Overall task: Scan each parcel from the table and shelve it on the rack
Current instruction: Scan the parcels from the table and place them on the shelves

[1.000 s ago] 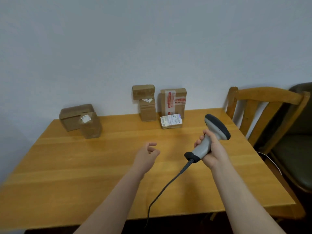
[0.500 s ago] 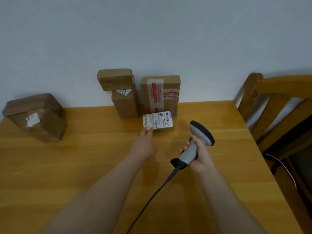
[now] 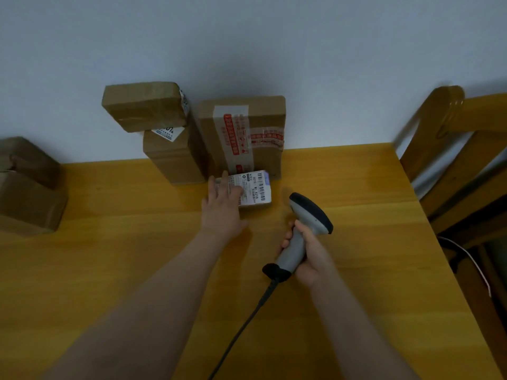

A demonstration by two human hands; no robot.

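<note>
Cardboard parcel (image 3: 258, 191) under left hand (image 3: 222, 208), scanner (image 3: 310, 215) beside

We note table (image 3: 109, 256): honey-yellow wood grain | small parcel (image 3: 258, 187), 11 o'clock of our scanner (image 3: 304, 231): white label, black barcodes | tall box (image 3: 263, 116), 12 o'clock of it: brown, white tape printed red | scanner: grey handle, black head

Small flat parcel (image 3: 256, 192), white barcode label up, lies on the table (image 3: 351, 193) just in front of the tall red-taped box (image 3: 241, 133). Your left hand (image 3: 222, 207) rests straight fingers on its left part.

Left of the box, upright brown parcel (image 3: 174, 163) carries a tilted brown parcel (image 3: 144, 106).

Two more parcels (image 3: 30, 204) sit at far left.

Grey corded scanner (image 3: 306, 229) is gripped in your right hand (image 3: 310, 256).
</note>
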